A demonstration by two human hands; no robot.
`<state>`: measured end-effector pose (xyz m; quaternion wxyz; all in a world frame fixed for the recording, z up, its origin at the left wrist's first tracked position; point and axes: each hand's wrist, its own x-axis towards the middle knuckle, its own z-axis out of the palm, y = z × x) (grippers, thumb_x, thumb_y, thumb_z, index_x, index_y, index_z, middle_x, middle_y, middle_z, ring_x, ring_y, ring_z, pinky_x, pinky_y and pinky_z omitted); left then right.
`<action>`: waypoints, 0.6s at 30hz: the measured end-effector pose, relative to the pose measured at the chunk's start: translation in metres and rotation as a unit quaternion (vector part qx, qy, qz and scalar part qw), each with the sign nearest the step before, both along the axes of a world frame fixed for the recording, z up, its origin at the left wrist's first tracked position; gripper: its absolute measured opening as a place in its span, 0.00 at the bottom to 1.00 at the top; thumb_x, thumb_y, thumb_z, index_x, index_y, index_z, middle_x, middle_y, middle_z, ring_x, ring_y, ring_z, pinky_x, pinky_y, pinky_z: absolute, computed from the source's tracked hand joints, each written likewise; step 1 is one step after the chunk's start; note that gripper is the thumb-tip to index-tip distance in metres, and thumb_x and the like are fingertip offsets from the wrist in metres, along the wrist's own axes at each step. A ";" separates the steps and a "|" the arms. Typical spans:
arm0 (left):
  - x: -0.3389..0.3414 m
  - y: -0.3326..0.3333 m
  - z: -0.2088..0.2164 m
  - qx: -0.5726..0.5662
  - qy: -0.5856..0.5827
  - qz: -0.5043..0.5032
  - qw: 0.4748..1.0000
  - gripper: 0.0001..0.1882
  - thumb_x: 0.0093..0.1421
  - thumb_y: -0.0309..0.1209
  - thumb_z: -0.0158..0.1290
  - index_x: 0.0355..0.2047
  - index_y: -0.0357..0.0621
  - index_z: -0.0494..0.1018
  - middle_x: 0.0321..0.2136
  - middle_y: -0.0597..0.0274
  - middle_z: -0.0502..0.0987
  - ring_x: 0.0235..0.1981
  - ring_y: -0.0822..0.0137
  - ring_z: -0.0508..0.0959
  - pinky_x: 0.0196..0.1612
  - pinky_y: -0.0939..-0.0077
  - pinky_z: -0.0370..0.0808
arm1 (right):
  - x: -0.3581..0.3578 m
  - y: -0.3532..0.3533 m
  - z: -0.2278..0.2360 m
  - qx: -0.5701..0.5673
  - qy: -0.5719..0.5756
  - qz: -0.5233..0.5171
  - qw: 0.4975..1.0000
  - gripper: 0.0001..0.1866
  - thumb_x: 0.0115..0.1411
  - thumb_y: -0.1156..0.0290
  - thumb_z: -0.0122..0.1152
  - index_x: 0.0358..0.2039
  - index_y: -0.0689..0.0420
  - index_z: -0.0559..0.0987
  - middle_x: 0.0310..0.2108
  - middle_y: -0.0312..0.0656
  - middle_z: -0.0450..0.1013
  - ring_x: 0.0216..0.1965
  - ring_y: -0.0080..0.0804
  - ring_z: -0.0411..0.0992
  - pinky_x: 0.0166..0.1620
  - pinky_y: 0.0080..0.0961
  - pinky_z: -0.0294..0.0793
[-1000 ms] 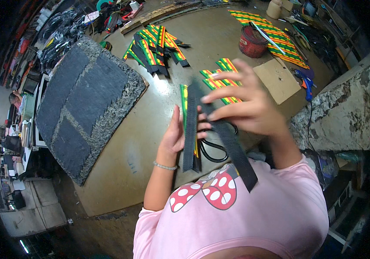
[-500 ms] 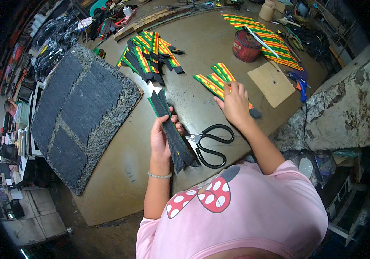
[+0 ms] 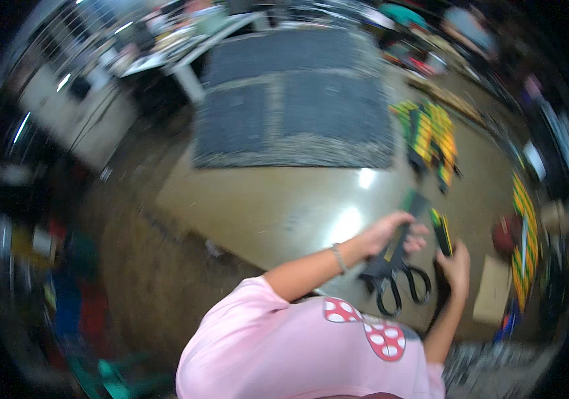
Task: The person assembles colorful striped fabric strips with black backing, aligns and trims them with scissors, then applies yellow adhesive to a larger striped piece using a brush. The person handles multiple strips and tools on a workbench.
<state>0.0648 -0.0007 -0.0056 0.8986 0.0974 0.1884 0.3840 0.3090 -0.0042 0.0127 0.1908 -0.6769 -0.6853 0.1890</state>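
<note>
My left hand [image 3: 399, 233] is closed around a bundle of dark strips [image 3: 385, 262] with a green edge, their black sides showing. To its right, my right hand [image 3: 456, 265] grips a few green, yellow and black strips [image 3: 441, 229] by their near end; how many is blurred. Black-handled scissors [image 3: 397, 296] lie on the table just below the left hand's strips. Beyond both hands sits a loose pile of striped strips [image 3: 424, 136] in green, yellow and black.
A rough board with dark rectangular panels [image 3: 328, 110] rests across the far side of the table [image 3: 264, 199]. At right are a red tin [image 3: 507, 233], a tan card [image 3: 492, 289], a striped sheet [image 3: 525, 226] and a blue tool [image 3: 510, 320]. A person [image 3: 468, 30] is at the far right.
The view has swung left, so the table things shift to the right and blur. My right hand has lifted striped strips and brought them nearer the left hand, which keeps its dark bundle.
</note>
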 end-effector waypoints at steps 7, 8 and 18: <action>0.006 0.004 0.000 0.074 0.011 0.110 0.991 0.08 0.62 0.32 0.52 0.35 0.41 0.73 0.26 0.60 0.77 0.27 0.66 0.79 0.31 0.74 0.80 | 0.009 0.022 0.001 0.032 -0.091 0.101 0.990 0.22 0.41 0.74 0.63 0.37 0.69 0.68 0.32 0.58 0.72 0.36 0.58 0.71 0.43 0.41 0.70; 0.004 0.006 -0.001 0.051 -0.009 0.107 0.993 0.08 0.62 0.33 0.52 0.34 0.42 0.73 0.24 0.62 0.76 0.26 0.68 0.78 0.30 0.76 0.79 | 0.011 0.026 -0.002 -0.001 -0.026 0.104 0.994 0.24 0.41 0.74 0.63 0.39 0.69 0.68 0.33 0.59 0.72 0.38 0.59 0.70 0.44 0.40 0.69; -0.005 0.009 0.006 0.088 0.172 0.226 0.955 0.18 0.54 0.45 0.62 0.28 0.46 0.67 0.22 0.70 0.69 0.21 0.79 0.70 0.21 0.85 0.71 | 0.005 0.045 0.033 -0.016 0.184 0.071 0.980 0.18 0.59 0.68 0.57 0.43 0.68 0.69 0.31 0.43 0.69 0.31 0.33 0.68 0.39 0.30 0.69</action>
